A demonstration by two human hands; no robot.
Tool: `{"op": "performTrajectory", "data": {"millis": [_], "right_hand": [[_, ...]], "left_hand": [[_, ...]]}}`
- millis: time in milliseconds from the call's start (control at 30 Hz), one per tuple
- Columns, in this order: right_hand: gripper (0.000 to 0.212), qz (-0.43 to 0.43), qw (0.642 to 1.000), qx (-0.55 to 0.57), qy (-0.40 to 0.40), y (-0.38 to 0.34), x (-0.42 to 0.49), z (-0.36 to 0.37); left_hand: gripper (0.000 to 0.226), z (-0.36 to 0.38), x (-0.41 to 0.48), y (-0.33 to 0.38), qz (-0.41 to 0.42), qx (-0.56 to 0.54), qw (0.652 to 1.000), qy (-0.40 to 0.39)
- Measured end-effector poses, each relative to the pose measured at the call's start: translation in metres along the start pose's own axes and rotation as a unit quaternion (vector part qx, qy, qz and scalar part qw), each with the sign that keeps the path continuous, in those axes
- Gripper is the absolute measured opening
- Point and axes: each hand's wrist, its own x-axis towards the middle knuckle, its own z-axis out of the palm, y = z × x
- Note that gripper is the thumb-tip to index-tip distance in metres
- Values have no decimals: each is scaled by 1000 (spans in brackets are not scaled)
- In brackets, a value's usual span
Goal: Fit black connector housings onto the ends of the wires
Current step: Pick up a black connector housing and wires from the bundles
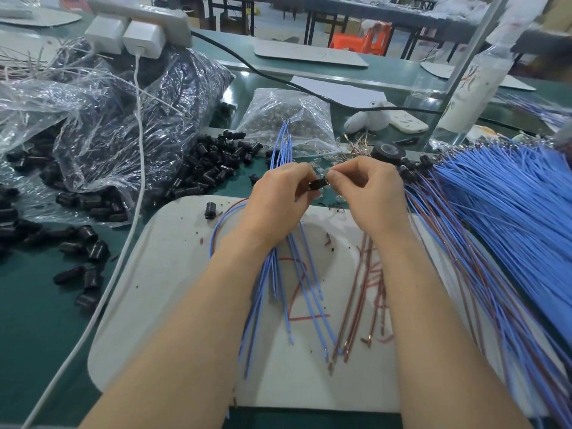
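My left hand (280, 201) grips a bundle of blue wires (278, 144) and pinches a black connector housing (318, 184) between thumb and fingers. My right hand (365, 190) pinches something small right at that housing's right end; what it holds is hidden by the fingertips. Both hands hover over a white board (161, 274). More blue wires (306, 305) and brown wires (359, 305) hang below the hands across the board. One loose black housing (210, 209) lies on the board's far left corner.
Loose black housings (204, 171) spill from clear plastic bags (102, 125) at left. A bag of small metal parts (284, 119) sits ahead. A big fan of blue and brown wires (510, 205) covers the right. A white cable (136, 193) crosses the green table. A tape roll (387, 150) lies beyond my right hand.
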Motion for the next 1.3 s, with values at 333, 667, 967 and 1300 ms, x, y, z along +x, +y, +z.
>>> {"op": "performTrajectory", "data": {"millis": [333, 667, 967, 1300], "right_hand": [[15, 4, 999, 1, -54, 12, 4, -4], [8, 17, 998, 11, -63, 12, 2, 2], [8, 132, 964, 228, -28, 7, 1, 11], [13, 166, 939, 299, -30, 11, 0, 14]], "left_hand": [[8, 0, 0, 0, 27, 40, 999, -15], [8, 0, -1, 4, 23, 55, 998, -8], [9, 0, 1, -1, -12, 36, 999, 17], [13, 1, 2, 0, -20, -1, 1000, -7]]}}
